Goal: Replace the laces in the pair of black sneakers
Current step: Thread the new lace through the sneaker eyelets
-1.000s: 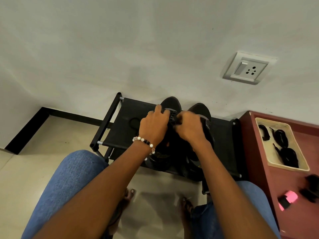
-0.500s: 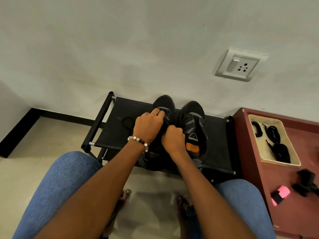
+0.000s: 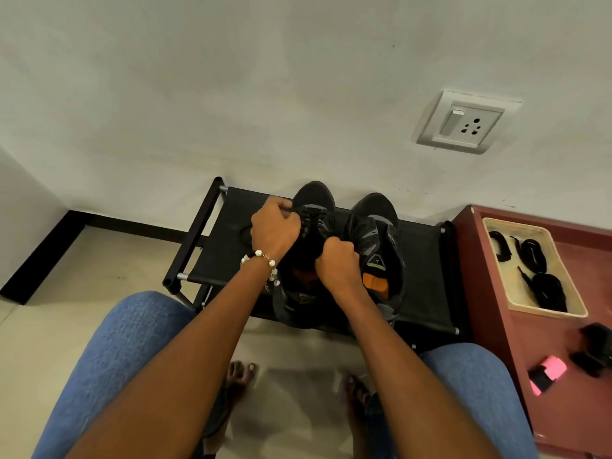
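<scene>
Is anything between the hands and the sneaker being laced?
Nothing visible: the left hand and right hand are both already on the left sneaker, fingers curled at its laces.

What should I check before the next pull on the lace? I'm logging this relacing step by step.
1. Left sneaker sits on the rack: ok.
2. Left hand grips at its lacing: ok.
3. Right hand curled at its tongue area: ok; what it holds: cannot tell.
4. Right sneaker apart from both hands: ok.
5. Spare laces in the tray: ok.
6. Old lace fully out: cannot tell.
</scene>
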### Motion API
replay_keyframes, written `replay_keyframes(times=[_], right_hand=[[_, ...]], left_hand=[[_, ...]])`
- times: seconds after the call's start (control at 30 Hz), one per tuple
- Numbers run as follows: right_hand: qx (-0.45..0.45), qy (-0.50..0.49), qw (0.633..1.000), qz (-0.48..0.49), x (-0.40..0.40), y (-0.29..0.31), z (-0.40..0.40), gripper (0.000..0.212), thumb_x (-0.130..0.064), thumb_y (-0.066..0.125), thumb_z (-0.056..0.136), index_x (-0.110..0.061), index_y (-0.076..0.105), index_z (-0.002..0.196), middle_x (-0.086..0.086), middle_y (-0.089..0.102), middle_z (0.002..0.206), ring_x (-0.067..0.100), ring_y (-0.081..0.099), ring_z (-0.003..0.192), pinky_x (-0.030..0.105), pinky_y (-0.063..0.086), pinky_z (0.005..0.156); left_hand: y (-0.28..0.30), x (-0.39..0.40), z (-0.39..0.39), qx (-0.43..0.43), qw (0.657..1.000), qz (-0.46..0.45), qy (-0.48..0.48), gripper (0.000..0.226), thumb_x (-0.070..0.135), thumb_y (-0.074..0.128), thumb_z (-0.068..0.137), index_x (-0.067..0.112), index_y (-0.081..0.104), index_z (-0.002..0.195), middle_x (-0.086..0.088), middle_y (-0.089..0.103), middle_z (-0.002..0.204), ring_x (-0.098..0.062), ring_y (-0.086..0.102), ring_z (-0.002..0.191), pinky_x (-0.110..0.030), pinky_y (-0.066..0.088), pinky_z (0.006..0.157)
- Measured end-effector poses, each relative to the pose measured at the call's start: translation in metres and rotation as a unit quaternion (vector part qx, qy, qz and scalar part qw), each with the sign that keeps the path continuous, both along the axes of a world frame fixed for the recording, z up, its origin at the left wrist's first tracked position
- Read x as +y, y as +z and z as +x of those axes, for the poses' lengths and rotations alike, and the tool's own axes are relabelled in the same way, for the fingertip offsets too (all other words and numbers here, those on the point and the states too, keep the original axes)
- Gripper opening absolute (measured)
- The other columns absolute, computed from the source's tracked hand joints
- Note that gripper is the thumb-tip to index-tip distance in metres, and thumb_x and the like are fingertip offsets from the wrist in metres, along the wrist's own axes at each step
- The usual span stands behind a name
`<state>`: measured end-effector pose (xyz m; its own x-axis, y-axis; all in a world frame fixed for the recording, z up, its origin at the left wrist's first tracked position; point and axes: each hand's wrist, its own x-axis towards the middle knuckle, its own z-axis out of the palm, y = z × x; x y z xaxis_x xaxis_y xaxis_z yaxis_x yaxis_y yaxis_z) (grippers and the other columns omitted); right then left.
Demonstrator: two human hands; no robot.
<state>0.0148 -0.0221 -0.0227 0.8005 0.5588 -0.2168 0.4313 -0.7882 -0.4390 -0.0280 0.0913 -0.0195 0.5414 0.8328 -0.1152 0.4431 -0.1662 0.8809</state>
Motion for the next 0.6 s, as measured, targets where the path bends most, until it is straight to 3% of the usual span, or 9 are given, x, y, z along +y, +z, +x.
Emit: replay_keyframes(times=[0.1, 0.17, 0.23, 0.33, 0.43, 0.53, 0.6], right_hand=[[0.0, 0.004, 1.0, -0.005, -0.001, 0.001, 0.0, 0.022, -0.01, 0.05, 0.096, 0.006, 0.053, 0.111, 0.025, 0.059, 0.112, 0.044, 0.058, 0.102, 0.037, 0.04, 0.069], [0.0, 0.007, 1.0, -0.006, -0.001, 0.001, -0.001, 0.024, -0.011, 0.051, 0.096, 0.005, 0.052, 0.113, 0.025, 0.058, 0.114, 0.044, 0.058, 0.104, 0.037, 0.041, 0.071], [0.002, 0.005, 1.0, -0.006, -0.001, 0.002, -0.002, 0.024, -0.012, 0.051, 0.096, 0.005, 0.053, 0.113, 0.024, 0.058, 0.114, 0.043, 0.058, 0.103, 0.037, 0.044, 0.072], [0.006, 0.001, 1.0, -0.001, -0.001, 0.002, -0.001, 0.02, -0.01, 0.049, 0.096, 0.004, 0.054, 0.11, 0.023, 0.059, 0.112, 0.041, 0.059, 0.101, 0.037, 0.045, 0.072], [0.003, 0.001, 1.0, -0.001, -0.001, 0.002, -0.001, 0.02, -0.009, 0.048, 0.097, 0.004, 0.055, 0.11, 0.023, 0.059, 0.111, 0.041, 0.059, 0.101, 0.037, 0.045, 0.071], [-0.003, 0.007, 1.0, -0.007, -0.001, 0.002, -0.001, 0.023, -0.011, 0.05, 0.096, 0.005, 0.054, 0.113, 0.024, 0.059, 0.114, 0.043, 0.058, 0.105, 0.04, 0.048, 0.076], [-0.005, 0.008, 1.0, -0.013, -0.001, 0.002, -0.002, 0.024, -0.01, 0.051, 0.096, 0.006, 0.054, 0.114, 0.024, 0.059, 0.115, 0.044, 0.058, 0.106, 0.042, 0.049, 0.079]], left_hand=[[0.012, 0.007, 0.0, 0.06, 0.966, 0.184, -0.174, 0.037, 0.028, 0.061, 0.078, 0.029, 0.064, 0.115, 0.005, 0.061, 0.11, -0.02, 0.054, 0.11, -0.048, 0.045, 0.096], [0.014, 0.002, 0.001, 0.175, 0.898, 0.319, -0.248, 0.035, 0.034, 0.062, 0.082, 0.032, 0.065, 0.116, 0.006, 0.056, 0.121, -0.022, 0.044, 0.121, -0.05, 0.035, 0.101], [0.008, -0.004, 0.0, 0.22, 0.836, 0.436, -0.252, 0.026, 0.033, 0.061, 0.085, 0.028, 0.07, 0.109, 0.006, 0.059, 0.117, -0.023, 0.045, 0.12, -0.047, 0.032, 0.098], [-0.007, -0.007, -0.001, 0.181, 0.799, 0.536, -0.206, 0.006, 0.026, 0.07, 0.081, 0.024, 0.076, 0.08, 0.007, 0.068, 0.092, -0.022, 0.058, 0.1, -0.042, 0.041, 0.086], [-0.01, -0.007, -0.001, 0.108, 0.809, 0.552, -0.171, 0.01, 0.027, 0.074, 0.077, 0.022, 0.074, 0.068, 0.007, 0.068, 0.08, -0.021, 0.06, 0.091, -0.042, 0.043, 0.08], [-0.002, -0.009, 0.0, 0.08, 0.899, 0.414, -0.117, 0.018, 0.028, 0.06, 0.085, 0.019, 0.072, 0.075, 0.007, 0.067, 0.088, -0.018, 0.057, 0.093, -0.038, 0.038, 0.083], [0.008, -0.003, 0.001, 0.003, 0.965, 0.258, -0.043, 0.02, 0.025, 0.059, 0.086, 0.014, 0.069, 0.074, 0.005, 0.065, 0.082, -0.015, 0.059, 0.081, -0.035, 0.046, 0.077]])
